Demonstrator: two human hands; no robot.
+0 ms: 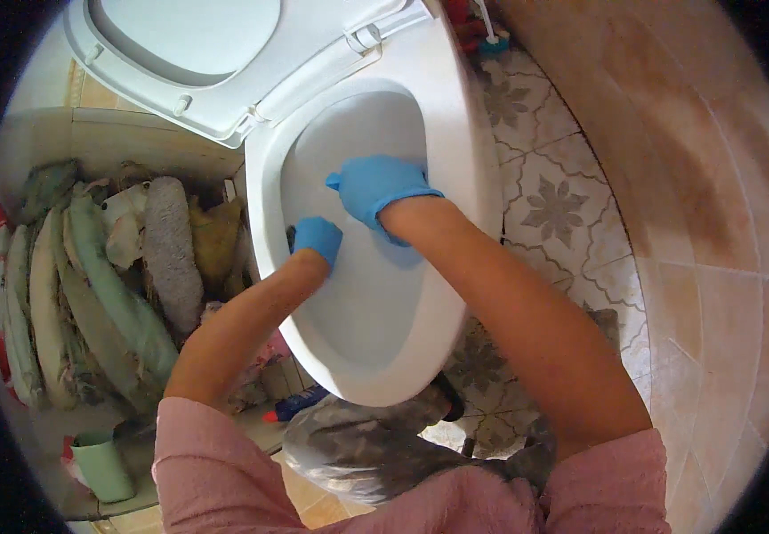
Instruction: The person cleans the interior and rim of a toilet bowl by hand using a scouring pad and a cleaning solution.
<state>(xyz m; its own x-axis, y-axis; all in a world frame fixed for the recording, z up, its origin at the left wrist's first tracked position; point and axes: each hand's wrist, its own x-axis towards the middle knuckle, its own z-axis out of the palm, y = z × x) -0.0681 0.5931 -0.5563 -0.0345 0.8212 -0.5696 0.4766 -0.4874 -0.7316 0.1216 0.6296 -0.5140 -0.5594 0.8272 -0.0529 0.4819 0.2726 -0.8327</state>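
Note:
My left hand [317, 240], in a blue disposable glove, is at the left inner wall of a white toilet bowl [364, 394]. A small dark bit shows beside its fingers, too little to name. Higher in the bowl is my right hand [384, 193], gloved alike, its back turned up and its fingers mostly hidden beneath it; whether it holds anything cannot be told. The raised toilet seat [227, 127] and lid [191, 33] lean back at the upper left, joined by a hinge [364, 39] to the rim.
Folded cloths [117, 287] and a grey fluffy pad [174, 257] are packed at the left. Below them stands a green plastic container [103, 467]. Patterned floor tiles [554, 207] and a tiled wall [711, 320] lie to the right. A teal-based item [494, 45] is at the top right.

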